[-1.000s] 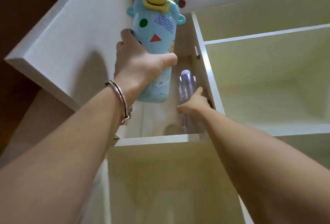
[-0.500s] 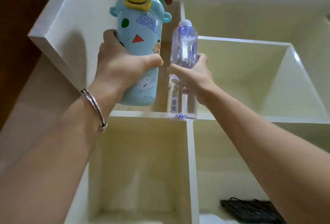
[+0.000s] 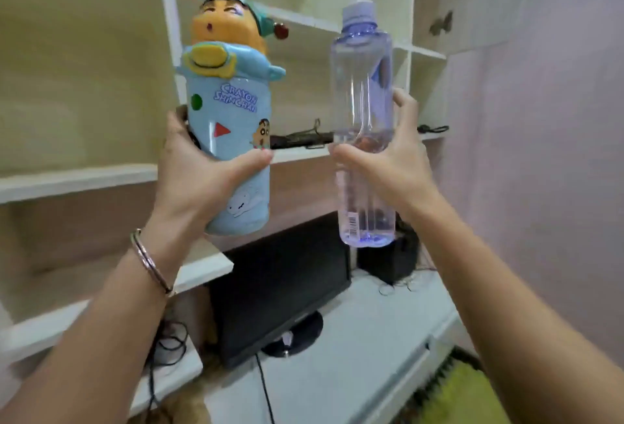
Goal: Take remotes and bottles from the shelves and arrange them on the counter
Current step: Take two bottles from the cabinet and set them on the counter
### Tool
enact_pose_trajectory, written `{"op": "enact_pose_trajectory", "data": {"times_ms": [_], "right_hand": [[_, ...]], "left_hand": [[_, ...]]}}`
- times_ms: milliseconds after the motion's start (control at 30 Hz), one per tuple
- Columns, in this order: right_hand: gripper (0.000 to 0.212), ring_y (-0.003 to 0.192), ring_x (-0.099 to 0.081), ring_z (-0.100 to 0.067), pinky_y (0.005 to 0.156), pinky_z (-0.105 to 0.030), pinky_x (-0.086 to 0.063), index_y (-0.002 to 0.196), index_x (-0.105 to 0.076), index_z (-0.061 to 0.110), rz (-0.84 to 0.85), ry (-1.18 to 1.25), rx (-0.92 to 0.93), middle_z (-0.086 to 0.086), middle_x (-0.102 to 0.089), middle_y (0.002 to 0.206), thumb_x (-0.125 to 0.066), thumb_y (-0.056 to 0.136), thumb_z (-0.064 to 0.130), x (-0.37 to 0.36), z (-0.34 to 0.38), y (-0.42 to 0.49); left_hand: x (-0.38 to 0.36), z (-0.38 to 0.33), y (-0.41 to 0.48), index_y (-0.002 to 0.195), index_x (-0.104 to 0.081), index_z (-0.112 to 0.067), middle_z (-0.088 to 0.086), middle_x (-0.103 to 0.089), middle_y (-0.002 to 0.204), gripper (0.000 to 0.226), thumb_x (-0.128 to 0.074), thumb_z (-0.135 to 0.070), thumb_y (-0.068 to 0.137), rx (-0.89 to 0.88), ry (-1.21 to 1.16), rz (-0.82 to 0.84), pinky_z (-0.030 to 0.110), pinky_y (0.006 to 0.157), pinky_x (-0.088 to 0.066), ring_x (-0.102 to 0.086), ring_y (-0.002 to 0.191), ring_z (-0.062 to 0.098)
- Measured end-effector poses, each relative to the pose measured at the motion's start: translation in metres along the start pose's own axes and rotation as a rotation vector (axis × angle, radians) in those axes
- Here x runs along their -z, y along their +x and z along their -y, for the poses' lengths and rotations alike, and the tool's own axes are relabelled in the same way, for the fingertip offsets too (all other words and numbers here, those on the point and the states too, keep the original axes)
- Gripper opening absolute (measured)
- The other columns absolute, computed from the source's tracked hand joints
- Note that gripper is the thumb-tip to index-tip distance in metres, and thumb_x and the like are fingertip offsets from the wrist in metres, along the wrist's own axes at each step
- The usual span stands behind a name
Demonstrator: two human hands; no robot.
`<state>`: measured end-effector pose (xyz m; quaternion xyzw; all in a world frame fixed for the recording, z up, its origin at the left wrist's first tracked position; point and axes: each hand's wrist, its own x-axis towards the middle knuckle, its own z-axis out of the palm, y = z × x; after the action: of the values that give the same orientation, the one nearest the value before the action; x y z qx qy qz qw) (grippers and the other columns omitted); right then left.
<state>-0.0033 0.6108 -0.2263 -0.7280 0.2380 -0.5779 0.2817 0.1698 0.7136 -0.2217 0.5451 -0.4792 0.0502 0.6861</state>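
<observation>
My left hand (image 3: 196, 170) grips a light blue cartoon bottle (image 3: 233, 113) with an orange character-head lid, held upright in front of the white shelves (image 3: 77, 180). My right hand (image 3: 388, 167) grips a clear, purple-tinted plastic bottle (image 3: 363, 86) around its middle, also upright and level with the other one. Both bottles are in the air, apart from each other, above the white counter (image 3: 364, 339). Dark flat objects (image 3: 300, 140), possibly remotes, lie on the shelf behind the bottles.
A black monitor (image 3: 280, 288) stands on the counter below the bottles, with a black speaker (image 3: 388, 261) to its right and cables around them. A pink wall (image 3: 540, 153) is on the right. A green mat (image 3: 469, 393) lies at the bottom right.
Both hands have come down and away from the upper shelf compartments with their bottles. The view has dropped, so the counter, monitor and lower shelves now show.
</observation>
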Motion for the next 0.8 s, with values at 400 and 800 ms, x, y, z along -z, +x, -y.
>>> {"op": "enact_pose_trajectory", "data": {"times_ms": [400, 800], "right_hand": [[0.094, 0.085, -0.058, -0.006, 0.058, 0.012, -0.034, 0.14, -0.02, 0.029, -0.47, -0.459, -0.599, 0.008, -0.054, 0.107, -0.081, 0.068, 0.021, 0.241, -0.096, -0.254], [0.094, 0.1, -0.053, -0.011, 0.089, -0.028, -0.043, 0.14, -0.021, 0.03, -1.023, -0.694, -1.134, 0.019, -0.047, 0.11, -0.081, 0.068, 0.014, 0.456, -0.087, -0.548]], "left_hand": [[-0.206, 0.031, -0.234, 0.111, -0.034, -0.027, 0.0, -0.055, 0.111, 0.081, -0.088, -0.011, 0.054, 0.238, -0.221, 0.683, 0.018, 0.073, -0.046, -0.056, 0.089, 0.002], [-0.403, -0.057, -0.538, 0.094, -0.053, -0.026, 0.011, -0.062, 0.105, 0.072, -0.08, -0.042, 0.03, 0.361, -0.276, 1.342, 0.046, 0.08, -0.055, -0.063, 0.094, 0.027]]}}
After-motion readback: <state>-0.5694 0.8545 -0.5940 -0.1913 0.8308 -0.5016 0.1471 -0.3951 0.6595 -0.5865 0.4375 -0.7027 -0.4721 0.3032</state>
